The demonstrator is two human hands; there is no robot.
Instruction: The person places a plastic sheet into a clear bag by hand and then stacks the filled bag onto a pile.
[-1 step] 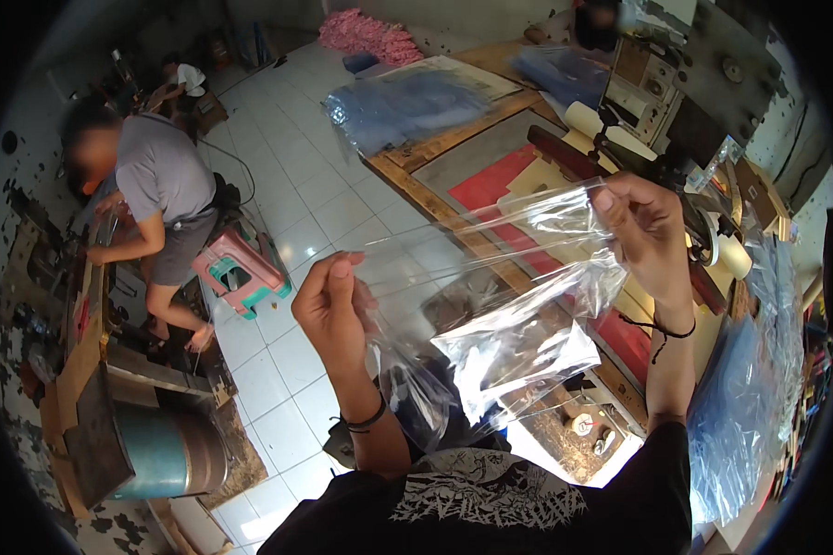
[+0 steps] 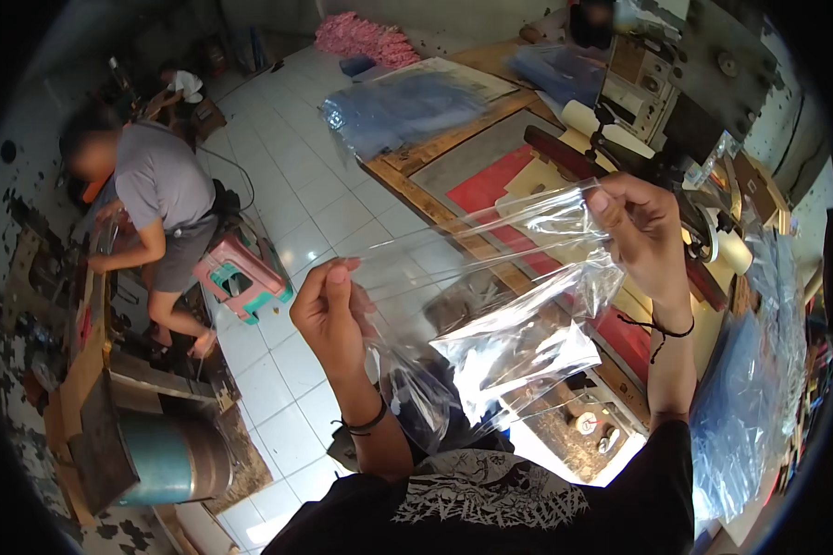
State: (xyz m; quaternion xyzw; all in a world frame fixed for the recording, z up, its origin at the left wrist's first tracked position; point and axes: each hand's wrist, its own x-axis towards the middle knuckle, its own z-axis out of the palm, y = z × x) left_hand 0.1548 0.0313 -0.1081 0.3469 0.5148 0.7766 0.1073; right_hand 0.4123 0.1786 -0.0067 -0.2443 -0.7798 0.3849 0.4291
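A clear plastic sheet (image 2: 518,344) is stretched between my two hands in front of my chest. Thumb and fingers of my left hand (image 2: 331,313) pinch its upper left corner. Higher up and to the right, my right hand (image 2: 640,231) grips the opposite corner, thumb pressed against the curled fingers. The upper edge runs fairly taut between them. Below it the plastic hangs in shiny, creased folds, and glare hides whether it is one layer or a bag. Through it show the wooden-edged worktable and the floor.
Beyond my right hand stands a machine (image 2: 639,83) on a wooden-framed table (image 2: 389,171) with a red sheet (image 2: 479,185). Bluish plastic (image 2: 407,106) is piled at its far end; more plastic (image 2: 736,416) hangs at right. A co-worker (image 2: 162,176) sits on a pink stool (image 2: 241,268) at left.
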